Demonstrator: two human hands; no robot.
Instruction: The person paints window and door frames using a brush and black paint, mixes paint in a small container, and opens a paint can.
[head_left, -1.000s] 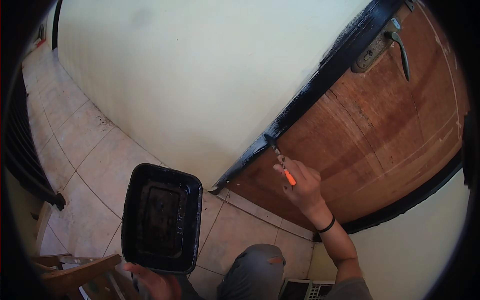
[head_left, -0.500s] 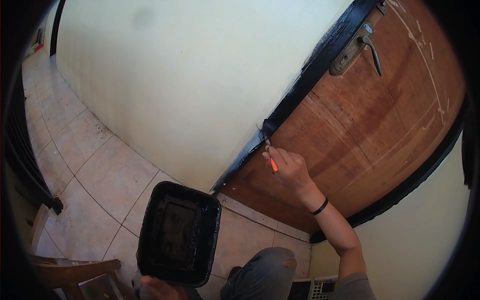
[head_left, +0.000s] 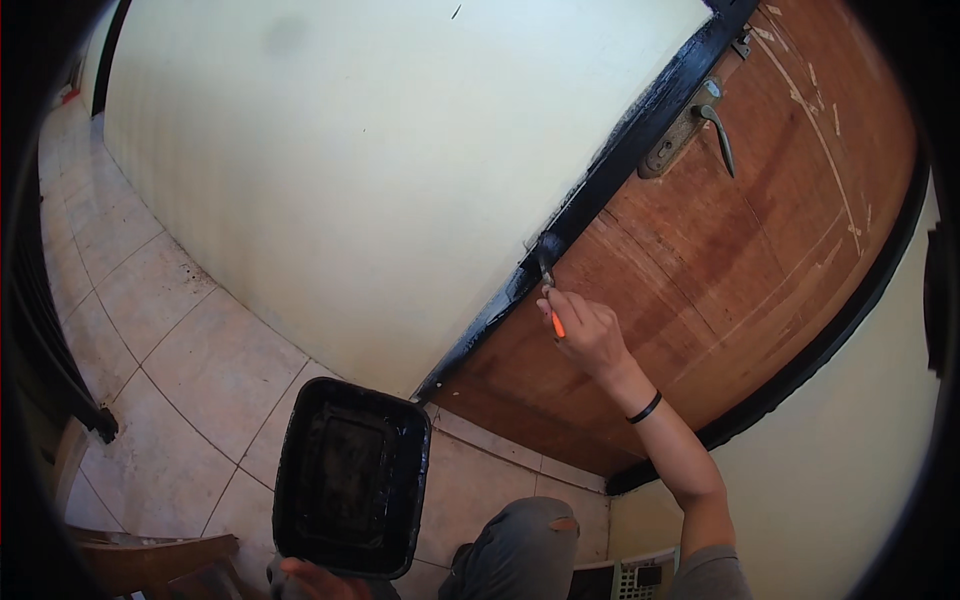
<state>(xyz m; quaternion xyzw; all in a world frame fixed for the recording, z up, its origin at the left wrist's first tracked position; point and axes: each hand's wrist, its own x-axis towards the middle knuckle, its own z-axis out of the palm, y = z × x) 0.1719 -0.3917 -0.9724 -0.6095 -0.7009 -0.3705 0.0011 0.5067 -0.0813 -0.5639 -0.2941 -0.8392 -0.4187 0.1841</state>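
Head view: right hand [head_left: 590,335] reaches up, fingers pinching an orange-handled brush [head_left: 550,290] against the black door frame [head_left: 600,190]; left hand [head_left: 320,580] grips a black paint tray [head_left: 350,478] (paint-smeared) low down.

Daylight fills the room, soft and even. The wall [head_left: 330,170] is the brightest surface, near washed out toward one o'clock, with a faint grey smudge at eleven. The door [head_left: 730,270] carries a mild sheen along its scratches. The tray [head_left: 350,478] at six reads almost pure black, its inside hard to make out. Shadows are weak; the right hand [head_left: 590,335] casts little on the door. The floor [head_left: 170,340] darkens toward nine. A black vignette rings the whole view, and straight edges bow hard near it. The left hand [head_left: 320,578] at six is cut by the edge. Focus is fair at centre, softer outward.
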